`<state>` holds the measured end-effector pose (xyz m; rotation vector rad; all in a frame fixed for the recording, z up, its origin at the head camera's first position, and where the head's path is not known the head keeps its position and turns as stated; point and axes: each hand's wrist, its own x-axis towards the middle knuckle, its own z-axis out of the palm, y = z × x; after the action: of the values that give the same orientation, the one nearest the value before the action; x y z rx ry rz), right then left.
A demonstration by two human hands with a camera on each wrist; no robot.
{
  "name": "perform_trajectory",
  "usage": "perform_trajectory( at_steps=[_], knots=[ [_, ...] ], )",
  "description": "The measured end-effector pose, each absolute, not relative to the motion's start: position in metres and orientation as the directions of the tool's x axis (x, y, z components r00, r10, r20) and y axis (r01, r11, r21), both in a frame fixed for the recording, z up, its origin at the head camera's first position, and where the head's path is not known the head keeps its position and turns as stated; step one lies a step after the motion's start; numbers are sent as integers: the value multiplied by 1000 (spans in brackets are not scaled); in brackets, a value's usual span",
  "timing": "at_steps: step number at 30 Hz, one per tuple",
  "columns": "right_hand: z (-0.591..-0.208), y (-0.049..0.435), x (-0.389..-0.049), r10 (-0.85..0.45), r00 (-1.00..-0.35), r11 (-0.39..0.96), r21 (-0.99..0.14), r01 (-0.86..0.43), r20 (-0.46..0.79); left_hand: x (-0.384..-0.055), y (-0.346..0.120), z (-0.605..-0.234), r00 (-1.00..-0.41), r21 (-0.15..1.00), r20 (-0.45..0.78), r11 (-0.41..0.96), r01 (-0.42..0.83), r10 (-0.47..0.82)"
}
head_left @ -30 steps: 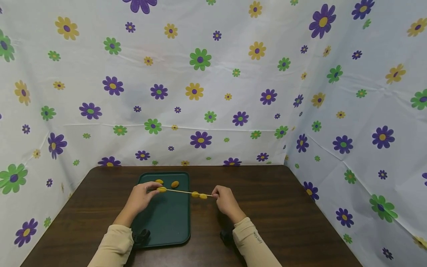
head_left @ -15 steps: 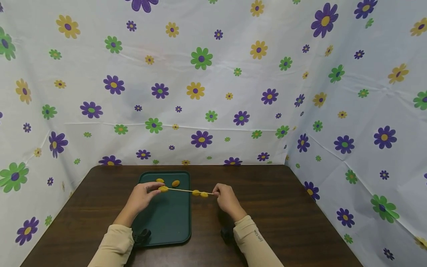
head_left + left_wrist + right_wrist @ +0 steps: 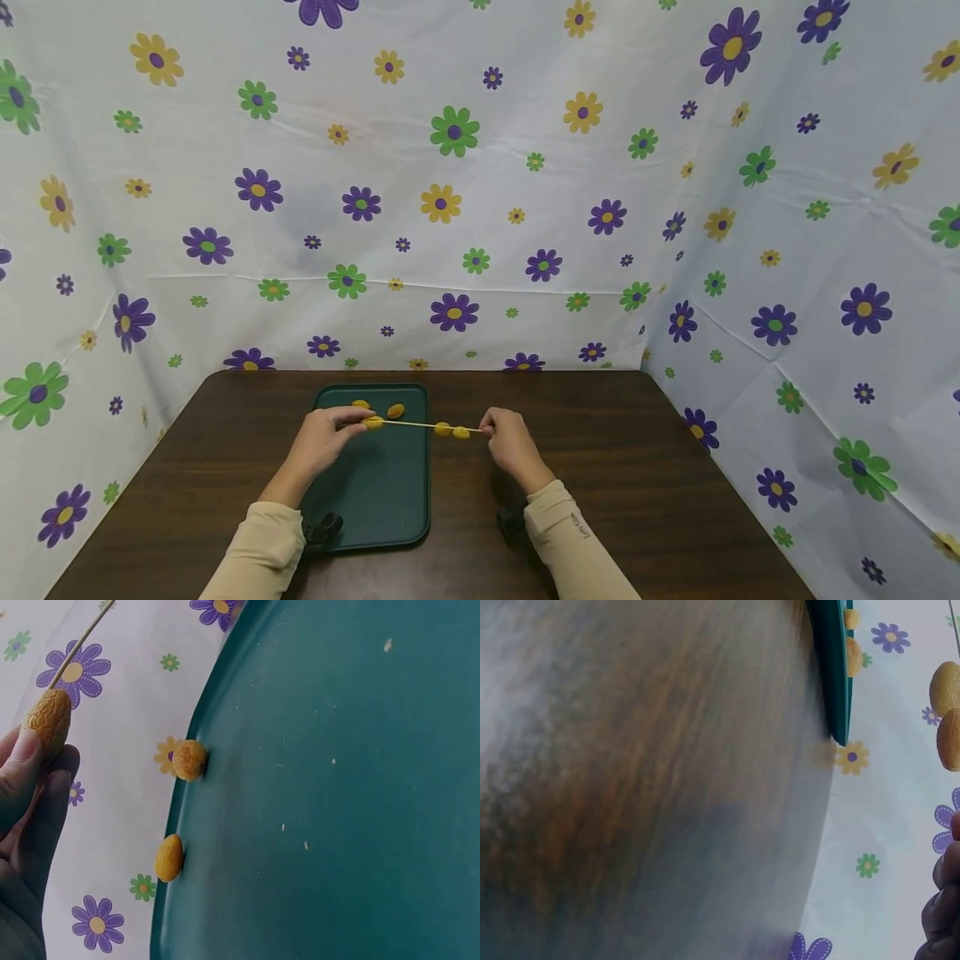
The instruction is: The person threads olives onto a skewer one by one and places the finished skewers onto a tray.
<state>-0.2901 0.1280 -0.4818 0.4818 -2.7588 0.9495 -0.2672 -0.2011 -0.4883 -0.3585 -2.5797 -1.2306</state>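
Note:
A thin wooden skewer (image 3: 411, 424) is held level above the table, spanning both hands. Two yellow oval fruits, wrinkled like dried dates (image 3: 443, 429), are threaded on it towards the right end. My left hand (image 3: 322, 440) pinches another such fruit (image 3: 49, 721) between thumb and fingers, and the skewer's left end meets its tip. With curled fingers, my right hand (image 3: 512, 448) grips the skewer's right end; only its fingers show at the edge of the right wrist view. Two loose fruits lie on the green tray (image 3: 375, 508) near its far edge, one nearest the left fingers (image 3: 169, 857).
The tray sits on the left half of a dark wooden table (image 3: 622, 483), with small pale crumbs (image 3: 306, 845) on it. A white cloth with printed flowers (image 3: 480, 208) hangs behind and at both sides.
My left hand and its fruit have edged right, slightly shortening the gap to the threaded fruits. The skewer's right end has risen a little, and the skewer is more level.

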Motion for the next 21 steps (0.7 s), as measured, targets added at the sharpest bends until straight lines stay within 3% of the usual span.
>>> perform_trajectory(
  at_steps=[21],
  knots=[
    [-476,122,-291,-229,-929,770,-530,-356,291,-268,-196,-490,-905,689,408,610,391,119]
  ],
)
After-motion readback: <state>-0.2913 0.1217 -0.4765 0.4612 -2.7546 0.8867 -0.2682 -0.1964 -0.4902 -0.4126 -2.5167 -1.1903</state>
